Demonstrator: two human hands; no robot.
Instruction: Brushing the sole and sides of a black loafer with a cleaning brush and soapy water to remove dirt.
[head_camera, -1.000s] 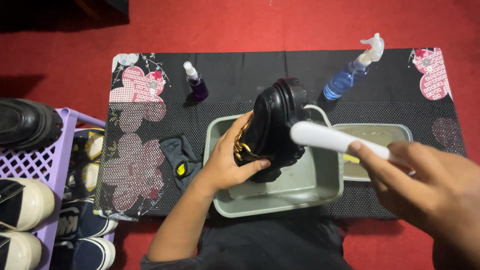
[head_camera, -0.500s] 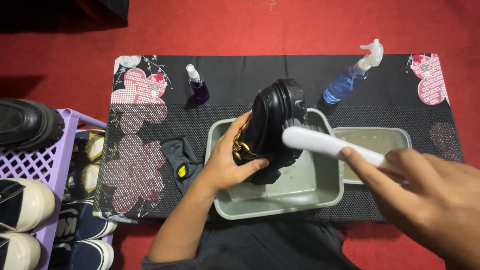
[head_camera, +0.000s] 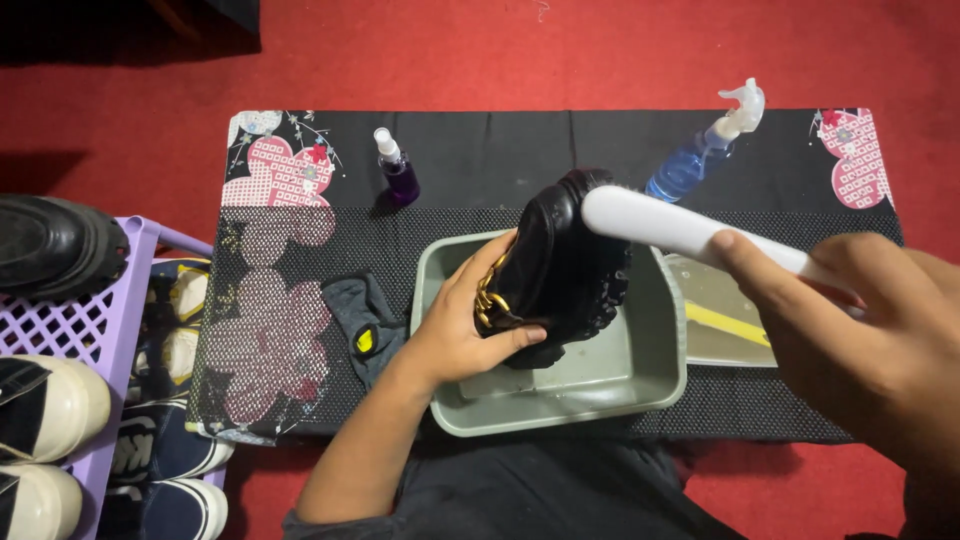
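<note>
Over the grey-green plastic tub (head_camera: 655, 365) in the middle of the mat sits a chunky black shoe (head_camera: 560, 265) with a gold chain on it, tipped up on its side just above the tub's floor. Left hand (head_camera: 455, 330) has it gripped from the left, fingers curled round the chain end, thumb underneath. Right hand (head_camera: 870, 330) has a closed grip on the handle of a long white brush (head_camera: 680, 225), and the brush head sits against the top edge of the shoe. Just right of the tub, touching it, is a second shallow tray (head_camera: 735, 345) with something yellow lying in it. A dark rag (head_camera: 360, 320) with a yellow spot is crumpled just left of the tub. All this is on a black mat with pink flower patches (head_camera: 280, 175) spread on red carpet (head_camera: 600, 50). At the mat's far edge stand a small purple spray bottle (head_camera: 398, 170) and a blue trigger sprayer (head_camera: 700, 150), well apart. Off to the left a purple plastic basket (head_camera: 90, 330) holds sneakers, with a black shoe (head_camera: 55, 245) on top.
</note>
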